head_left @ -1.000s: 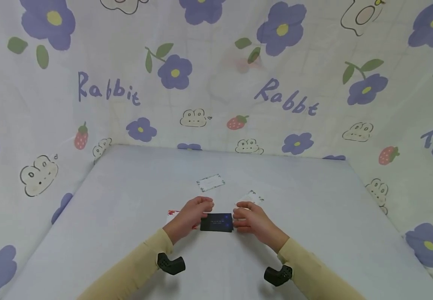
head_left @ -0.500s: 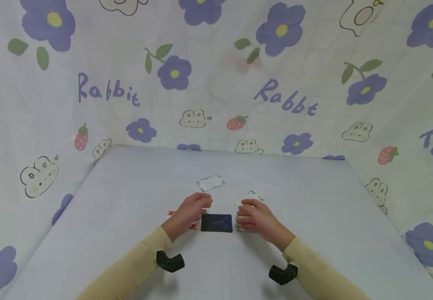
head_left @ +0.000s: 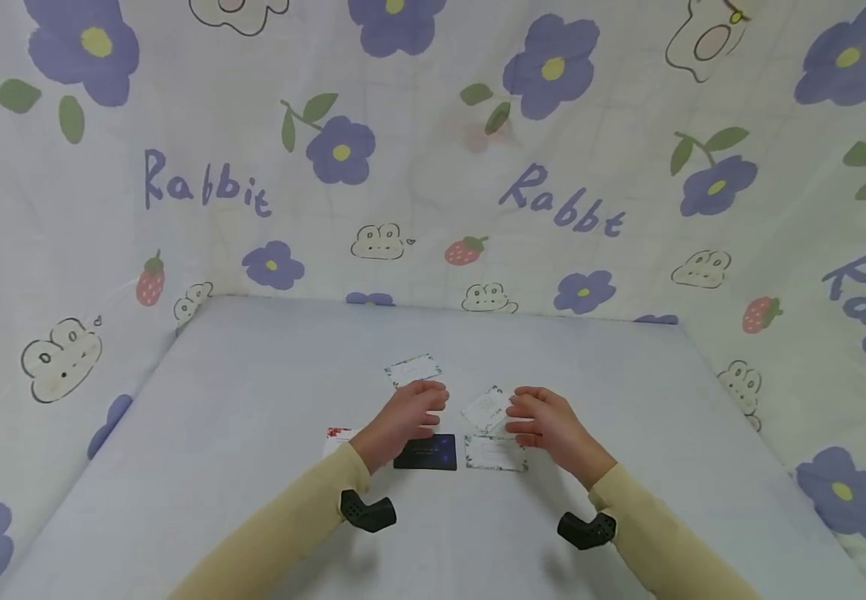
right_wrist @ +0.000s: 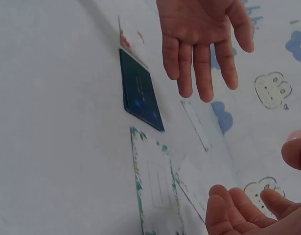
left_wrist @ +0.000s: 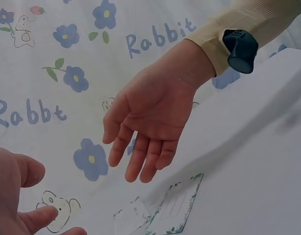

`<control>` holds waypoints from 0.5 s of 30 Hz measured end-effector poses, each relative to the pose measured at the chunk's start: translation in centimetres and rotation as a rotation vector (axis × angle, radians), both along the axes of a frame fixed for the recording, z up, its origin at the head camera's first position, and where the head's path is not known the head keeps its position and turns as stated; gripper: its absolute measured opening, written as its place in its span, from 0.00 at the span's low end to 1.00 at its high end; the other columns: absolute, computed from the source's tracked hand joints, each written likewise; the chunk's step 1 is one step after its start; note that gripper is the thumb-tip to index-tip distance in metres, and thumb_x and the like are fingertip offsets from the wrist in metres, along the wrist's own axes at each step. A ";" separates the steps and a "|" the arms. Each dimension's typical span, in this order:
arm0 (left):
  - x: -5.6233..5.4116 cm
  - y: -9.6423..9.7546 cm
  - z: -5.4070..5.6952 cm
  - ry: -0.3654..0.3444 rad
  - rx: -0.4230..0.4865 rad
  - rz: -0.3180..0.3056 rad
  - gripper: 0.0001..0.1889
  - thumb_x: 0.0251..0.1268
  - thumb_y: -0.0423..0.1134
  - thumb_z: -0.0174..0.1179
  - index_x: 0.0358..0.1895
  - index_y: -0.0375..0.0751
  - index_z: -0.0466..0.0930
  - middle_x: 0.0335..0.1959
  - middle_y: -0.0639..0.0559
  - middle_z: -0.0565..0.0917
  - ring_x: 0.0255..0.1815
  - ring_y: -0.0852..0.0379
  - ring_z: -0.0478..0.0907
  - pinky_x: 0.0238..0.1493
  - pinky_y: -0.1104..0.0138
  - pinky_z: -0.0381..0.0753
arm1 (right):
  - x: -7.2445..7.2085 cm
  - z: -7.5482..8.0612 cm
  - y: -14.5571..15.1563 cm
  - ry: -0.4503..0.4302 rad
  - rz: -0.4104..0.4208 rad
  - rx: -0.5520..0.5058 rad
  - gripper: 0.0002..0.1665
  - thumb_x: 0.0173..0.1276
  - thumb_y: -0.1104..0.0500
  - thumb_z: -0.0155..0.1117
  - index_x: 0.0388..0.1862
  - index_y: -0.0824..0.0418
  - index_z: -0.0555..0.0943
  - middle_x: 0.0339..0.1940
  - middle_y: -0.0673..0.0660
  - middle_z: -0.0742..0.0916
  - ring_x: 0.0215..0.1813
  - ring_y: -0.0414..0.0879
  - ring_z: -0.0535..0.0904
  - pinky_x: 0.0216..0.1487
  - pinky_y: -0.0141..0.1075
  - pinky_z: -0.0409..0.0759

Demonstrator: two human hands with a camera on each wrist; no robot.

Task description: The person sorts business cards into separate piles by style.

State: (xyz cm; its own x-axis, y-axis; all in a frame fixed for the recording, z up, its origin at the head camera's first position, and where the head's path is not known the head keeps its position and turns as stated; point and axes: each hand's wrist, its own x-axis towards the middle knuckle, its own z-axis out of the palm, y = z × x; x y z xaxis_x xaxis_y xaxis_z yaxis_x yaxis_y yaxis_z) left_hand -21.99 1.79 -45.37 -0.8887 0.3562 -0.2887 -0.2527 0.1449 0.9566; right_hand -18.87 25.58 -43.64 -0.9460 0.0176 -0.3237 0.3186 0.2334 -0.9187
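My left hand [head_left: 405, 417] hovers over the back edge of a dark blue card [head_left: 433, 455], fingers loosely bent and holding nothing. This card lies flat, and a second edge shows beneath it in the right wrist view. At its left a white card with red corners [head_left: 337, 435] is partly hidden by the left hand. Immediately right of it lies a white card with a green leafy border [head_left: 496, 455]. My right hand [head_left: 553, 423] is raised beside that card's right end, palm inward and fingers relaxed, with nothing in it.
Behind the row, a tilted leaf-bordered card [head_left: 484, 410] lies between the hands. Farther back is another leaf-bordered card [head_left: 412, 367], its near edge close to the left fingertips in view. A patterned cloth [head_left: 433, 183] rises behind the white table [head_left: 267, 358].
My right hand has drawn away rightward from the dark card, uncovering the leaf-bordered card. The left hand has moved right and forward, off the red-cornered card. The head view has shifted slightly.
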 end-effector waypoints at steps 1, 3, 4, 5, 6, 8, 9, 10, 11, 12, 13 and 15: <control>-0.1 0.3 -0.1 -0.008 0.008 0.002 0.26 0.78 0.50 0.52 0.71 0.40 0.68 0.71 0.36 0.74 0.70 0.36 0.73 0.71 0.48 0.73 | -0.3 0.0 0.1 0.001 -0.005 0.005 0.34 0.81 0.49 0.51 0.77 0.67 0.60 0.70 0.72 0.76 0.57 0.53 0.84 0.48 0.32 0.83; -0.3 0.9 -0.2 -0.018 0.021 0.003 0.27 0.78 0.51 0.52 0.72 0.39 0.67 0.72 0.36 0.73 0.69 0.36 0.74 0.71 0.48 0.74 | -1.1 -0.2 0.4 0.004 -0.010 0.020 0.34 0.81 0.49 0.50 0.77 0.67 0.60 0.70 0.71 0.75 0.58 0.54 0.84 0.49 0.32 0.83; -0.4 1.2 -0.3 -0.024 0.032 0.002 0.28 0.78 0.50 0.52 0.72 0.39 0.67 0.72 0.35 0.72 0.69 0.36 0.74 0.71 0.49 0.74 | -1.6 -0.3 0.6 0.006 -0.016 0.029 0.34 0.81 0.49 0.51 0.77 0.67 0.61 0.70 0.71 0.76 0.58 0.55 0.83 0.49 0.33 0.83; -0.5 1.4 -0.5 -0.032 0.042 0.002 0.28 0.78 0.50 0.52 0.73 0.39 0.66 0.73 0.35 0.71 0.69 0.37 0.74 0.71 0.49 0.74 | -2.0 -0.3 0.7 0.009 -0.018 0.040 0.35 0.81 0.48 0.51 0.77 0.67 0.60 0.70 0.71 0.75 0.59 0.56 0.83 0.50 0.33 0.83; -0.6 1.7 -0.6 -0.041 0.053 0.001 0.29 0.78 0.50 0.52 0.73 0.38 0.65 0.73 0.35 0.70 0.69 0.37 0.73 0.71 0.49 0.73 | -2.4 -0.4 0.9 0.011 -0.018 0.052 0.35 0.81 0.48 0.51 0.77 0.67 0.60 0.70 0.71 0.75 0.60 0.57 0.83 0.50 0.33 0.83; -0.8 2.1 -0.9 -0.068 0.087 0.006 0.29 0.78 0.49 0.52 0.74 0.38 0.64 0.74 0.34 0.68 0.70 0.37 0.73 0.72 0.50 0.73 | -3.3 -0.6 1.2 0.011 -0.022 0.070 0.36 0.81 0.48 0.51 0.77 0.67 0.60 0.70 0.71 0.75 0.61 0.59 0.82 0.50 0.34 0.83; -0.9 2.4 -1.1 -0.084 0.107 0.009 0.30 0.78 0.49 0.52 0.75 0.37 0.63 0.74 0.33 0.67 0.71 0.36 0.72 0.72 0.50 0.72 | -3.8 -0.7 1.4 0.010 -0.028 0.082 0.36 0.80 0.48 0.52 0.77 0.67 0.60 0.70 0.71 0.76 0.62 0.60 0.81 0.49 0.33 0.83; -0.9 2.6 -1.2 -0.094 0.123 0.011 0.30 0.79 0.48 0.52 0.75 0.37 0.62 0.75 0.32 0.66 0.71 0.36 0.71 0.72 0.49 0.72 | -4.2 -0.8 1.5 0.008 -0.032 0.093 0.36 0.80 0.48 0.52 0.77 0.67 0.61 0.70 0.71 0.76 0.62 0.61 0.81 0.48 0.33 0.83; -1.0 2.8 -1.3 -0.109 0.138 0.017 0.30 0.78 0.47 0.53 0.75 0.36 0.61 0.75 0.32 0.66 0.71 0.35 0.71 0.72 0.50 0.72 | -4.6 -0.9 1.6 0.008 -0.037 0.106 0.36 0.80 0.48 0.52 0.77 0.67 0.61 0.70 0.71 0.76 0.63 0.61 0.81 0.47 0.32 0.83; -1.0 3.0 -1.4 -0.124 0.152 0.025 0.30 0.78 0.47 0.53 0.75 0.36 0.61 0.75 0.32 0.65 0.71 0.35 0.71 0.73 0.50 0.72 | -5.0 -0.9 1.7 0.009 -0.040 0.120 0.37 0.80 0.47 0.53 0.77 0.67 0.61 0.70 0.71 0.76 0.63 0.61 0.81 0.46 0.32 0.83; -1.0 3.2 -1.4 -0.139 0.164 0.036 0.30 0.78 0.47 0.54 0.75 0.36 0.60 0.75 0.31 0.64 0.70 0.35 0.71 0.72 0.50 0.73 | -5.3 -1.0 1.8 0.007 -0.047 0.133 0.37 0.79 0.47 0.53 0.77 0.66 0.61 0.70 0.71 0.76 0.63 0.61 0.81 0.46 0.31 0.83; -1.0 3.6 -1.5 -0.160 0.181 0.058 0.31 0.77 0.46 0.55 0.75 0.36 0.60 0.75 0.31 0.64 0.69 0.35 0.71 0.72 0.50 0.73 | -6.0 -1.0 1.8 0.005 -0.056 0.170 0.37 0.78 0.46 0.54 0.76 0.65 0.62 0.70 0.70 0.77 0.63 0.60 0.81 0.44 0.30 0.82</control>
State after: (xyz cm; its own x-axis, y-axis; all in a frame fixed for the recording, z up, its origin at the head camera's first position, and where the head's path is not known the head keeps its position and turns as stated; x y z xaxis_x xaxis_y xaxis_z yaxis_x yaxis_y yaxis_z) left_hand -23.02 5.37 -46.84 -0.8572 0.3649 -0.3634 -0.4058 -0.0443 0.9129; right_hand -24.91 27.40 -44.67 -0.9436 0.1241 -0.3069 0.3310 0.3674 -0.8692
